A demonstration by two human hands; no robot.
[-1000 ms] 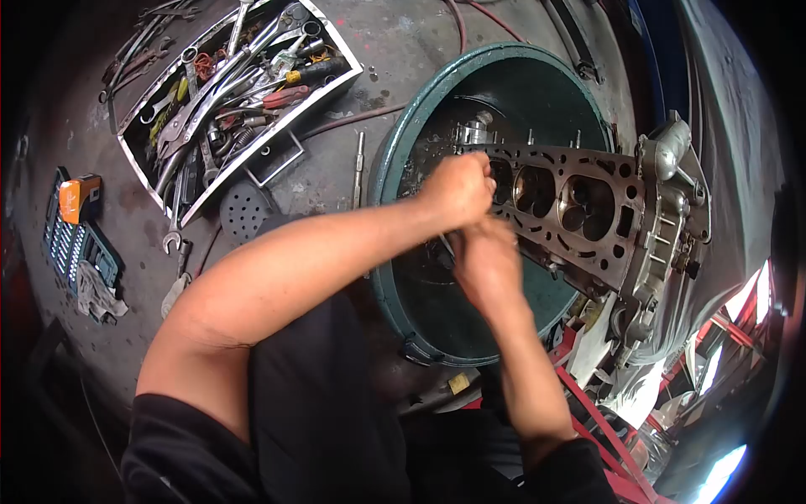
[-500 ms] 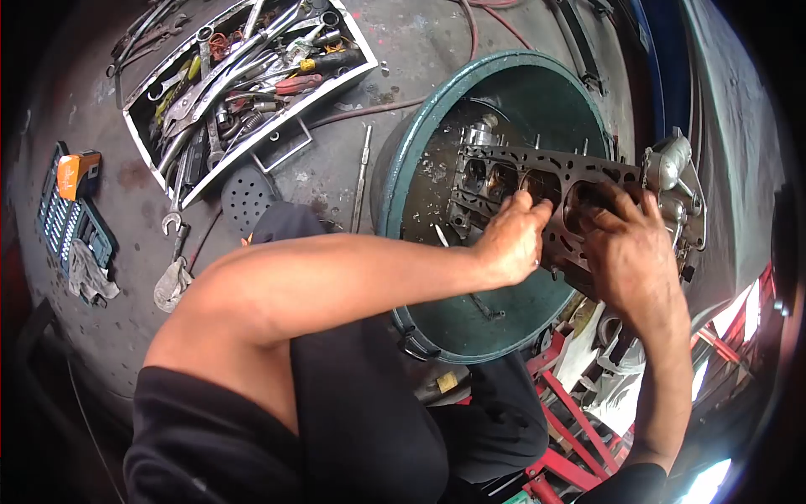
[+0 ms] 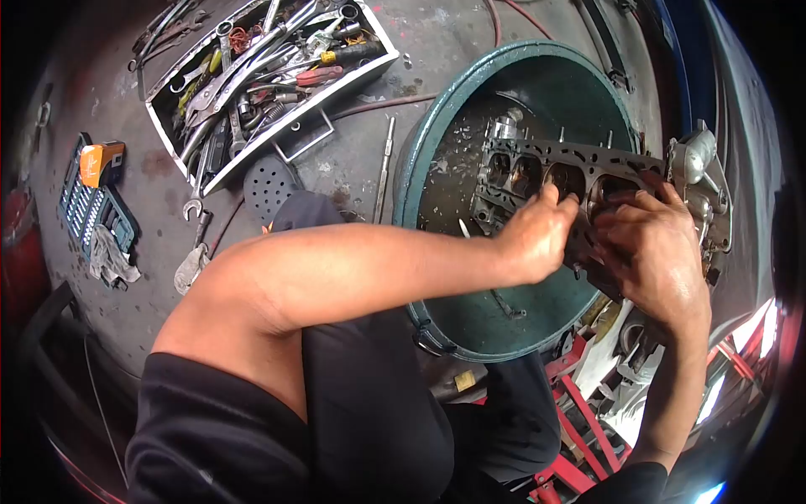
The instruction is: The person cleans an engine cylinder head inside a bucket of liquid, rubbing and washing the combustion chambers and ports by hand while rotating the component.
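A metal engine cylinder head (image 3: 617, 157) lies across a round green tub (image 3: 409, 168), its face with round chambers turned up. My left hand (image 3: 539, 239) grips its near edge, with thumb and finger at a middle chamber. Further right, my right hand (image 3: 651, 252) is curled over the same part, fingertips at the right-hand chamber and partly hidden. A cast metal cover (image 3: 695, 160) sits at the right end of the head. Inside the tub are dirty liquid, a small metal part (image 3: 506, 126) and a thin tool (image 3: 506, 304).
An open toolbox (image 3: 357, 82) full of wrenches and pliers stands at upper left. A metal rod (image 3: 384, 172) lies between it and the tub. At far left are an orange box (image 3: 102, 164), a socket case (image 3: 74, 210) and a rag (image 3: 111, 256). Red frame bars (image 3: 588, 428) stand at lower right.
My hands were together over the head's left part; they have moved apart and right, onto its chambers. The view has shifted, so the surroundings appear farther right than half a second ago.
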